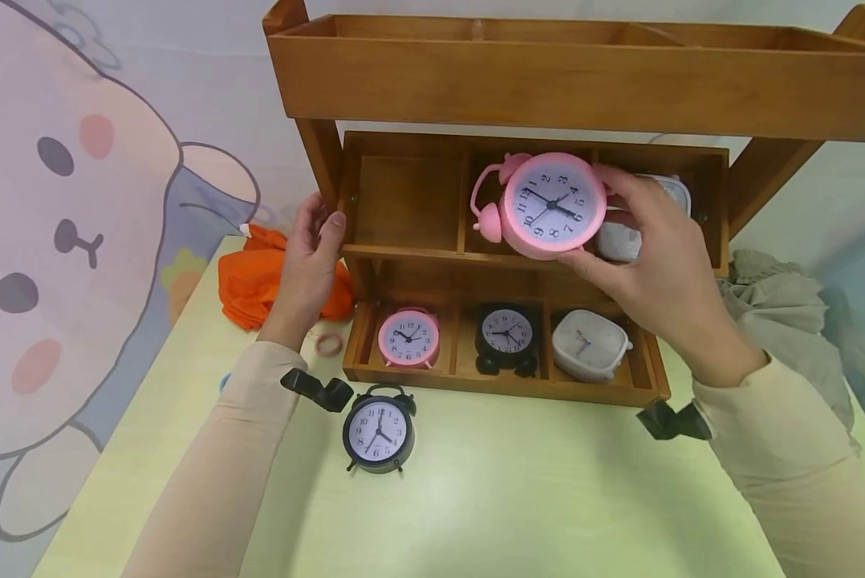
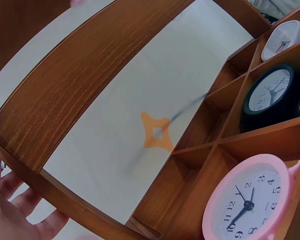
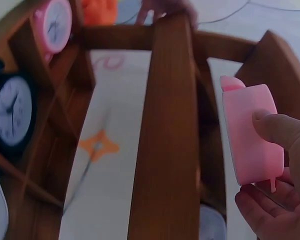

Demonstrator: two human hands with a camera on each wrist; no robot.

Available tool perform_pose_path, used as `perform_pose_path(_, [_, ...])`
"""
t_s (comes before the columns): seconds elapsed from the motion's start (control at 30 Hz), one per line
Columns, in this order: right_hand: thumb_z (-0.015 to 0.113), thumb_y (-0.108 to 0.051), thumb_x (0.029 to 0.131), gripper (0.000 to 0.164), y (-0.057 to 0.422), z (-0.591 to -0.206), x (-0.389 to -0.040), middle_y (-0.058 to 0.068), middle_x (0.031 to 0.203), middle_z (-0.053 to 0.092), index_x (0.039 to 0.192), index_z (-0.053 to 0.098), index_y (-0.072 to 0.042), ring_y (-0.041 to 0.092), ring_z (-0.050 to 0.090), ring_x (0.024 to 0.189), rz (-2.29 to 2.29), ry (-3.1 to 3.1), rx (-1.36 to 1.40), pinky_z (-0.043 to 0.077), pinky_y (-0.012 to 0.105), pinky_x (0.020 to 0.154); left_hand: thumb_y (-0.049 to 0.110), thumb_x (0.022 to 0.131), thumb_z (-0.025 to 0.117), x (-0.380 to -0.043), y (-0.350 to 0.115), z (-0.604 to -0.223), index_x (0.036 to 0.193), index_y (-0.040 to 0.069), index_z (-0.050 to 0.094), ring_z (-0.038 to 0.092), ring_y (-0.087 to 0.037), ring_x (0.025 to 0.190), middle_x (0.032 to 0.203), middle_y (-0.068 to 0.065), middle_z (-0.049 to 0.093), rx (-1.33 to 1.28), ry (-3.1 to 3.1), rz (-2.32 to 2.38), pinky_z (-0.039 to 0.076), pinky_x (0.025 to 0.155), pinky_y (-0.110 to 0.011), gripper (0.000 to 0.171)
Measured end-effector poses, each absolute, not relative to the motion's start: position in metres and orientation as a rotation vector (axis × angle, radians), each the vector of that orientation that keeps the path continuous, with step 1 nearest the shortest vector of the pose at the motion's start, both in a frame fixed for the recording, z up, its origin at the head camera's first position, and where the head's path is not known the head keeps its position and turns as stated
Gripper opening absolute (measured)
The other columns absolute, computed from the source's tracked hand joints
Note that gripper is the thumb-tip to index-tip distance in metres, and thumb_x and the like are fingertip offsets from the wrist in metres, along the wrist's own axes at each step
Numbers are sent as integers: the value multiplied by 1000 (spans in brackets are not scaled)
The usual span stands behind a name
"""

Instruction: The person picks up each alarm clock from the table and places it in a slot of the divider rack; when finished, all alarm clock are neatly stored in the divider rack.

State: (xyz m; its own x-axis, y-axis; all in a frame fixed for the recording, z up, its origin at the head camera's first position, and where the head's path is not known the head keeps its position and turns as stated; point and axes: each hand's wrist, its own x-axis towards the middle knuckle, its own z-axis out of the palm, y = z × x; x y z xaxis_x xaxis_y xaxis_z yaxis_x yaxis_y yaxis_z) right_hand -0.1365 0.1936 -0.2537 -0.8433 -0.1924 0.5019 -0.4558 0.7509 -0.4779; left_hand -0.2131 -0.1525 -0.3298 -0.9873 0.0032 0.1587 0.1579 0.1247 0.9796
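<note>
My right hand (image 1: 656, 261) holds a pink twin-bell alarm clock (image 1: 557, 207) by its bottom and side, with thumb and fingers round the casing. The clock is tipped sideways, bells to the left, in front of the middle tier of a brown wooden shelf (image 1: 577, 87). In the right wrist view the thumb presses on the pink casing (image 3: 242, 135). My left hand (image 1: 308, 261) grips the left side of the shelf, thumb in front. Partly hidden behind my right hand, a white clock (image 1: 678, 193) lies in the middle tier's right compartment.
The lower tier holds another pink clock (image 1: 408, 339), a black clock (image 1: 506, 332) standing upside down and a white clock (image 1: 590, 345). On the table, a black twin-bell clock (image 1: 378, 432) stands before the shelf. Orange cloth (image 1: 252, 277) lies left, grey-green cloth (image 1: 779, 309) right.
</note>
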Motion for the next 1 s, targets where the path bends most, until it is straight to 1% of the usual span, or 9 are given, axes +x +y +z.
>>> perform_pose_path(0.07, [85,-20,77,79,192,-251,-147,14,138,55,144,46,-8,30,55,120,779,-2562,515,53,52,96,36,103,49,-213,-153,-330,152,23,30,41,-22,141,155,-1,39,-166,-2260,-2001,37,116,-43,55])
perform_pose_path(0.1, [85,-20,77,79,192,-251,-151,15,137,55,144,46,-7,31,55,119,744,-2584,522,53,53,96,36,103,49,-213,-153,-330,153,23,30,40,-22,141,155,-1,38,-166,-2259,-2003,37,116,-43,55])
perform_pose_path(0.23, [85,-22,78,78,187,-253,-164,19,136,54,143,46,-5,35,52,122,630,-2640,556,47,53,104,35,103,50,-212,-153,-330,152,23,30,40,-22,141,155,-1,39,-169,-2251,-2007,37,116,-43,55])
perform_pose_path(0.33, [85,-22,77,76,183,-253,-171,19,136,55,141,48,-5,36,49,126,588,-2644,576,39,53,112,36,103,50,-212,-152,-330,152,23,30,40,-21,141,155,-1,39,-168,-2250,-2007,37,116,-43,55])
perform_pose_path(0.5, [83,-22,79,72,182,-250,-178,21,135,55,140,50,-3,40,45,129,503,-2643,622,27,54,118,37,102,50,-212,-152,-330,152,23,30,40,-21,142,155,-1,38,-171,-2251,-2006,36,116,-43,55])
perform_pose_path(0.6, [81,-22,80,68,184,-250,-178,22,136,54,139,51,-4,42,40,132,446,-2664,643,24,58,117,35,103,50,-212,-153,-330,152,22,31,40,-21,142,155,-2,38,-171,-2247,-2008,36,117,-43,54])
perform_pose_path(0.77, [75,-26,85,61,187,-253,-174,22,140,52,138,53,-6,43,26,140,334,-2735,630,21,68,111,36,103,49,-212,-152,-330,152,23,30,40,-21,142,155,-1,38,-167,-2255,-2000,37,116,-42,54])
perform_pose_path(0.9, [68,-28,89,52,189,-253,-170,21,144,49,135,57,-7,43,15,146,259,-2759,641,13,69,108,36,103,50,-212,-153,-330,152,24,31,40,-21,142,155,0,39,-161,-2256,-1998,37,116,-42,54])
perform_pose_path(1.0, [68,-28,88,50,191,-252,-165,21,147,47,134,59,-8,43,13,148,276,-2741,651,12,70,108,36,103,50,-213,-152,-330,152,24,31,41,-21,141,154,-1,39,-167,-2251,-2000,37,116,-42,54])
